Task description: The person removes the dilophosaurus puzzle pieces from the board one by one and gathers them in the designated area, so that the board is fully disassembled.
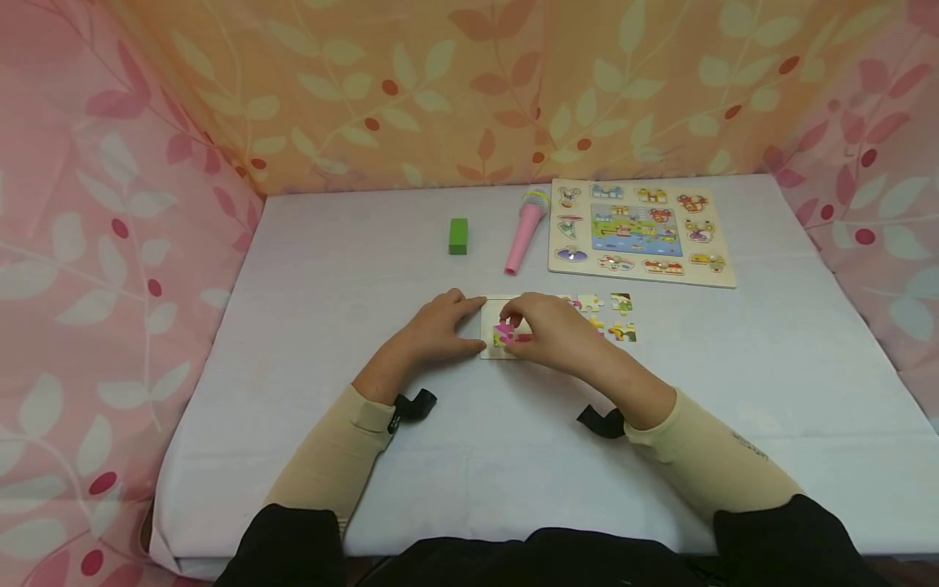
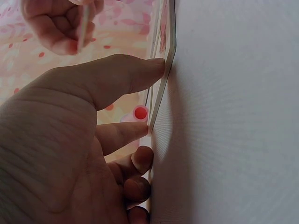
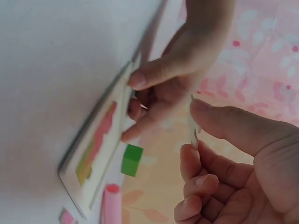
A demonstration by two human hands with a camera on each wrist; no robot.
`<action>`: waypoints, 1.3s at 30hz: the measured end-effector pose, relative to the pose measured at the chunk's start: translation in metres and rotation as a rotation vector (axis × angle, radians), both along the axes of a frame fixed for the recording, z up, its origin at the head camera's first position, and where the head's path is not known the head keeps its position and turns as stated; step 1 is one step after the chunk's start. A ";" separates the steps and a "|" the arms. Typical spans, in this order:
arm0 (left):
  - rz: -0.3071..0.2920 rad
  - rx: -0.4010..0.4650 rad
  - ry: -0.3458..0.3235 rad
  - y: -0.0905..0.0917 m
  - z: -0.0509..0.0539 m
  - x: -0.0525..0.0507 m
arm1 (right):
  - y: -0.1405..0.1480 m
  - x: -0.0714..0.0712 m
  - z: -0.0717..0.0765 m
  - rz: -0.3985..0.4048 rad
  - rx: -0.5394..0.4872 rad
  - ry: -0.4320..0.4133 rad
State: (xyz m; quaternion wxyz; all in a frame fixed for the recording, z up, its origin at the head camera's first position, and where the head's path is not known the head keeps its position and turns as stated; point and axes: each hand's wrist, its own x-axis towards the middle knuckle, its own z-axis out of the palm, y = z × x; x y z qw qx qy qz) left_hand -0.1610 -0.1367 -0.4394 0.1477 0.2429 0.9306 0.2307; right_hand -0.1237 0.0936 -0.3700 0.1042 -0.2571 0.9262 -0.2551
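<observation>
My left hand [image 1: 440,326] rests at the left side of a small puzzle board [image 1: 487,353], thumb and index fingertips touching its edge. The left wrist view shows that thumb [image 2: 135,74] against the board's edge, with the other fingers loosely bent. My right hand [image 1: 553,330] holds a pink and green jigsaw piece [image 1: 503,332] over the board, covering part of it. In the right wrist view the thumb and fingers pinch this thin piece [image 3: 192,123] on edge, apart from the board. Some pink and green picture [image 3: 96,144] shows in the board's recess.
Several loose jigsaw pieces [image 1: 622,303] lie to the right of the board, partly behind my right hand. Farther back are a green block [image 1: 458,236], a pink toy microphone [image 1: 524,232] and a large wooden peg puzzle [image 1: 638,271]. Patterned curtains [image 1: 440,90] surround the white table [image 1: 308,277].
</observation>
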 end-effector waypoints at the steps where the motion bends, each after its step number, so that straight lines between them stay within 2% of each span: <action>1: -0.003 0.001 0.005 0.000 -0.001 0.000 | 0.003 0.001 0.003 -0.002 -0.008 0.006; 7: -0.007 0.011 0.019 -0.001 -0.005 -0.001 | 0.023 0.010 0.014 -0.025 -0.030 0.042; 12: -0.002 0.009 0.014 -0.002 -0.006 -0.001 | 0.044 0.011 0.012 -0.050 -0.037 0.060; 23: 0.005 0.003 0.006 -0.002 -0.006 0.001 | 0.079 0.013 -0.007 -0.077 -0.124 -0.032; 29: 0.001 0.002 0.012 -0.002 -0.006 0.000 | 0.085 0.012 -0.019 -0.099 -0.094 -0.122; 39: -0.008 0.007 0.013 0.000 -0.002 0.001 | 0.084 0.009 -0.037 -0.134 -0.021 -0.160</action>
